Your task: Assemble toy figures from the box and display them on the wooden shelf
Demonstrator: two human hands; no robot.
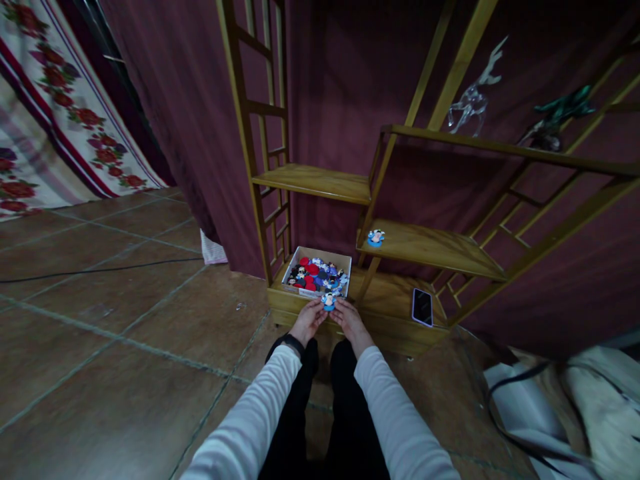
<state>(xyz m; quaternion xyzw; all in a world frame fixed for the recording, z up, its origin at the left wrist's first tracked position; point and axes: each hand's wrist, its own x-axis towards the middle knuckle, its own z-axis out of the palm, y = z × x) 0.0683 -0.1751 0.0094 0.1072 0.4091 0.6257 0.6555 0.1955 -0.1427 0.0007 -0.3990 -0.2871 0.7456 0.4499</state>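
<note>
Left hand: grip's pinched on a blue-based figurine, just below frame center
Right hand: same figurine, gripping its other side
Box: just past it, packed with colorful figures
Shelf: similar figurine, right of center
Phone: lying farther right

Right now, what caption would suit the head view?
Left hand and right hand hold a blue-based figurine near an open box of figurines.
</note>
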